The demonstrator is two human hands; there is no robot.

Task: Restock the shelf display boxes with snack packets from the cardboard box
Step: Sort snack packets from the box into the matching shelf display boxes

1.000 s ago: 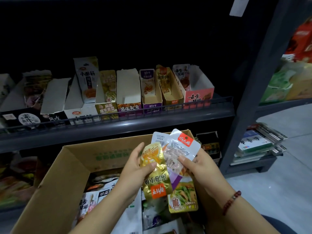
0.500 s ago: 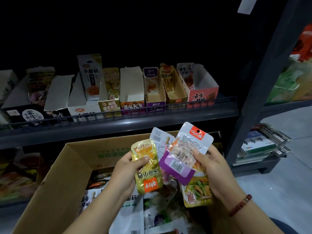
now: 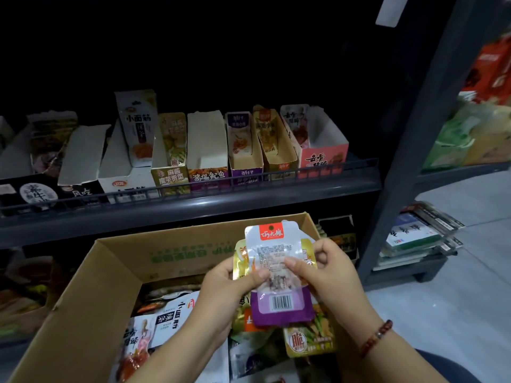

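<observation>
- Head view: the left hand (image 3: 221, 283) and right hand (image 3: 326, 275) together pinch a clear-and-purple packet (image 3: 278, 275) above the cardboard box (image 3: 116, 272); its back faces the camera, with a red top label and a barcode.
- Gold packets (image 3: 240, 261) are fanned behind it, one low down marked 脆.
- The box holds more packets, one reading 小面筋 (image 3: 177, 313).
- Shelf (image 3: 193, 208) display boxes read 小面筋 (image 3: 138, 125), 麻酱魔芋贡菜 (image 3: 170, 176), 酱爆鱿鱼 (image 3: 208, 175) and 去骨 (image 3: 323, 158).
- A bead bracelet (image 3: 377, 337) circles the right wrist.
</observation>
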